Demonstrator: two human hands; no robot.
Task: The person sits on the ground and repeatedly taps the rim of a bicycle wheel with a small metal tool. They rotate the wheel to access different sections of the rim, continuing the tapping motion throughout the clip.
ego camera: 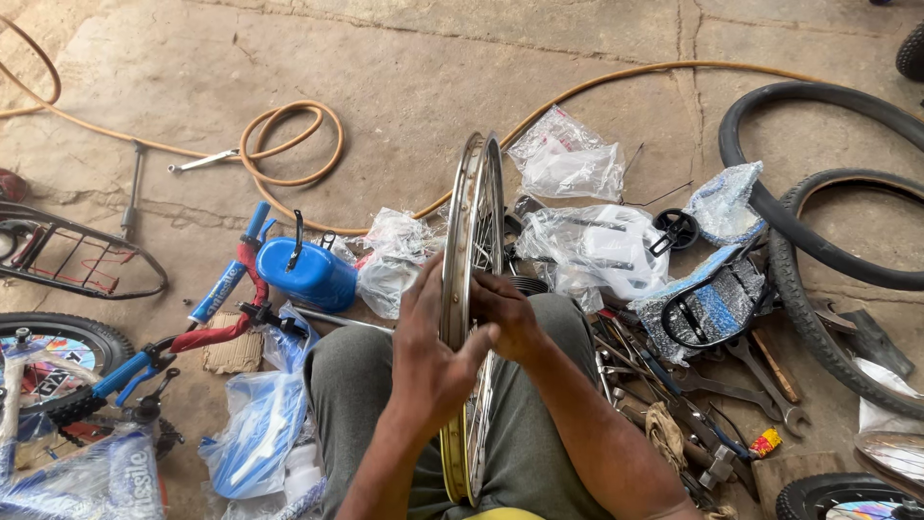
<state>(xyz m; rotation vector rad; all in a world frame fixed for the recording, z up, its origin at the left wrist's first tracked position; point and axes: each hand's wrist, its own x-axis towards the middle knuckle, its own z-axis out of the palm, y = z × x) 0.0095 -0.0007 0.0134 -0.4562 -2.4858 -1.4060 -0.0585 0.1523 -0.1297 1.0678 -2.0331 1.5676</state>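
The wheel rim (pixel 474 289) stands upright on edge between the seated person's knees, seen almost edge-on: a thin, shiny metal hoop, silver along the top and yellowish near the bottom, with fine wire spokes crossing inside. The left hand (pixel 430 358) lies flat against the rim's left face, fingers spread and not closed around it. The right hand (pixel 507 318) curls over the rim's right edge, fingers wrapped on the metal. Left of the rim sits a glossy blue plastic can (pixel 308 273) and crinkled clear plastic bags (pixel 393 260). Right of the rim lie 2 black rubber tyres (pixel 818 241), curved and matte, and a scatter of dull steel wrenches (pixel 760 380). Beyond the rim, an orange hose (pixel 289 144) loops on cracked concrete.
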